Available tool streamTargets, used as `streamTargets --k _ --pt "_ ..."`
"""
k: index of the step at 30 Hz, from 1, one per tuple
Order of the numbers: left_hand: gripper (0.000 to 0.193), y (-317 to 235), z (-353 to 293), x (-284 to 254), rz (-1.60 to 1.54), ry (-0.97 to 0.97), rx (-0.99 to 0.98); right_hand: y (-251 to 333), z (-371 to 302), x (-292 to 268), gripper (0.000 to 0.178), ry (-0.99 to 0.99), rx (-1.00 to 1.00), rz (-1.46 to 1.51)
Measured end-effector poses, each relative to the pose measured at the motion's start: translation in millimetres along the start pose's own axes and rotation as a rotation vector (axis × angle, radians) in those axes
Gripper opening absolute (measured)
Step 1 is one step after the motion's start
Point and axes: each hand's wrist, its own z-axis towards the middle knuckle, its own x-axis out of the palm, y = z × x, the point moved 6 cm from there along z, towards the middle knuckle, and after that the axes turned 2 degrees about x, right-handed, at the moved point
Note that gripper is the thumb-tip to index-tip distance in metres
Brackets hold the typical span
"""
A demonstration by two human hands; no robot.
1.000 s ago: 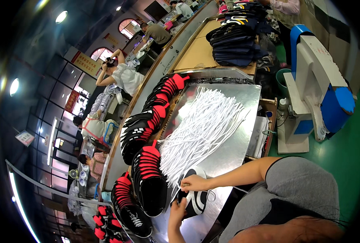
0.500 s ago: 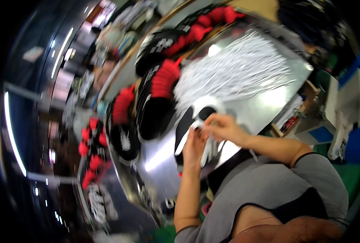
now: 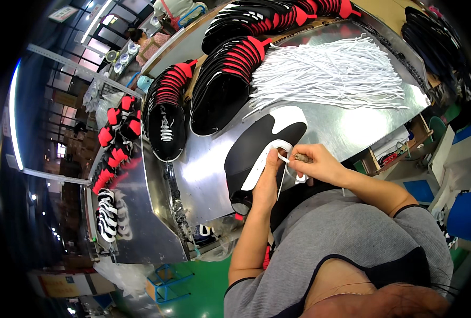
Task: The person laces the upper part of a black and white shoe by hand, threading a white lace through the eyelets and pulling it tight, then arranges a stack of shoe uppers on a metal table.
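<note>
A black-and-white shoe upper (image 3: 246,146) lies over the near edge of the metal table, its white eyelet strip towards me. My left hand (image 3: 266,185) is closed on that strip, thumb on top, fingers hidden underneath. At the strip my right hand (image 3: 320,164) pinches a white shoelace (image 3: 284,157), which passes by the left thumb and hangs down. Between the right fingers also shows a small brownish stick-like piece (image 3: 302,158), its kind unclear. Beyond the upper, a wide bundle of loose white shoelaces (image 3: 330,74) is spread on the table.
Nested black-and-red shoe uppers stand in a near stack (image 3: 222,95), a left stack (image 3: 164,124) topped by a laced one, and a far row (image 3: 256,24). A lower metal table (image 3: 145,233) at left holds more uppers. Boxes (image 3: 442,175) stand at right; a blue stool (image 3: 169,283) is below.
The blurred view has steadied and shifted. The right hand has moved slightly away from the left, with the lace now plainly visible between them. The upper stays in the left hand.
</note>
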Motion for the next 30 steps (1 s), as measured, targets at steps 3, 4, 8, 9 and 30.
streamTargets --k 3,4,8,9,30 --pt "0.038 -3 -3 2 -0.006 -0.013 0.030 -11 -2 -1 0.015 -0.014 -0.017 -0.064" --pt "0.036 -9 -6 5 0.016 0.014 0.068 -6 -6 -2 0.014 -0.036 -0.045 -0.095" --pt "0.035 -8 -14 4 0.045 -0.061 0.053 18 -21 -3 0.013 -0.195 -0.311 -0.199" --pt "0.035 -7 -14 4 0.064 -0.052 0.056 24 -24 -5 0.013 -0.258 -0.412 -0.222" --pt "0.027 -51 -21 35 1.113 -0.022 0.639 21 26 -6 0.017 -0.150 -0.250 -0.584"
